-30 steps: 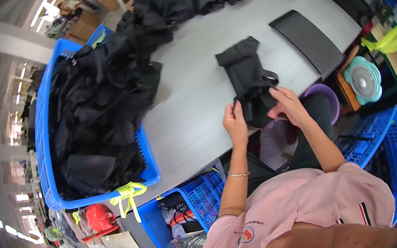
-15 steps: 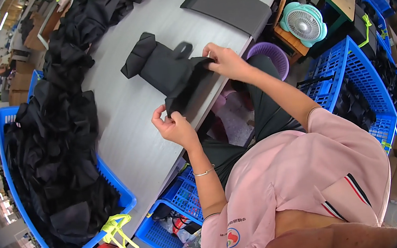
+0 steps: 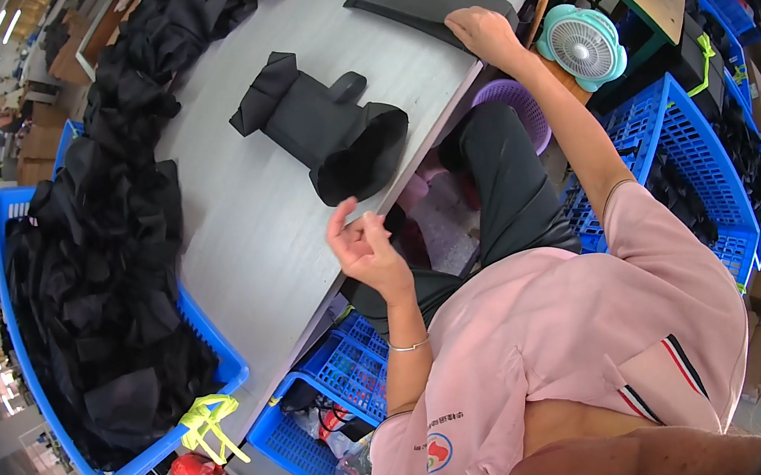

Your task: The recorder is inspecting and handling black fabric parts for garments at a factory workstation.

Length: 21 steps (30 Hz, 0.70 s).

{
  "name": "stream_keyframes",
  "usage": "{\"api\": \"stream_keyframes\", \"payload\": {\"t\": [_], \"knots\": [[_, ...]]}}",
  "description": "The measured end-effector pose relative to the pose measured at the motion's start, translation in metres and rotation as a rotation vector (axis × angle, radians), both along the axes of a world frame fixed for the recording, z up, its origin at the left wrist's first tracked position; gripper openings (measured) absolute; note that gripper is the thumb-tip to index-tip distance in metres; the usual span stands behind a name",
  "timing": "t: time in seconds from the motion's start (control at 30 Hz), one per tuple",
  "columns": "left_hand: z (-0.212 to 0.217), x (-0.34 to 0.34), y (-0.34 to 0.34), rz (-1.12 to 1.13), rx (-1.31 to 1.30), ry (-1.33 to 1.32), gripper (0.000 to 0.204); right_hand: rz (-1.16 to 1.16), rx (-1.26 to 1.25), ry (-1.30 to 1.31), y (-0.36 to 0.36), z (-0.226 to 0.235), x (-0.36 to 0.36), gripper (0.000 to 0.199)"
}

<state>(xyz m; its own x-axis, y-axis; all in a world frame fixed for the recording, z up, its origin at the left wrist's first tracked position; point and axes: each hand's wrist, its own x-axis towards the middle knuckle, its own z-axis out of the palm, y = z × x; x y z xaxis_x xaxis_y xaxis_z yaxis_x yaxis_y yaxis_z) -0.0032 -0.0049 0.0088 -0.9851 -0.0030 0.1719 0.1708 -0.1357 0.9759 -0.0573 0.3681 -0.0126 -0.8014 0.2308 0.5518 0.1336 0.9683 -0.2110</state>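
now black fabric cover (image 3: 313, 129) released, so it's free just beyond left hand (image 3: 368, 249), fingers loosely spread; right hand (image 3: 487, 35) at curved black panel (image 3: 417, 4), pinch unclear.

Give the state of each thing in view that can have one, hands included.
Left hand: empty, fingers loosely curled
Right hand: at the dark panel's edge, grip unclear
Black fabric cover: lying on the table, near end open
Dark panel: lying on the table
Large blue basket: heaped full
Yellow-green ribbon: knotted
Turquoise fan: running or off, unclear
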Motion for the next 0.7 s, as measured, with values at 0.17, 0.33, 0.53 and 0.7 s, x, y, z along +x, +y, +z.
{"api": "stream_keyframes", "payload": {"t": [0.17,0.33,0.53,0.7], "knots": [[-0.022,0.017,0.015,-0.487,0.222,-0.330,0.032,-0.072,0.388,0.088,-0.050,0.040,0.036,0.014],[-0.047,0.029,0.047,-0.800,0.454,-0.667,0.064,0.030,0.236,-0.170,-0.145,0.057,0.123,0.018],[-0.067,0.044,0.076,-1.099,0.607,-0.902,0.089,0.170,-0.443,-0.280,-0.202,0.055,0.191,0.015],[-0.050,0.053,0.082,-1.185,0.940,-0.922,0.090,0.173,-0.916,-0.259,-0.199,0.067,0.221,0.011]]}}
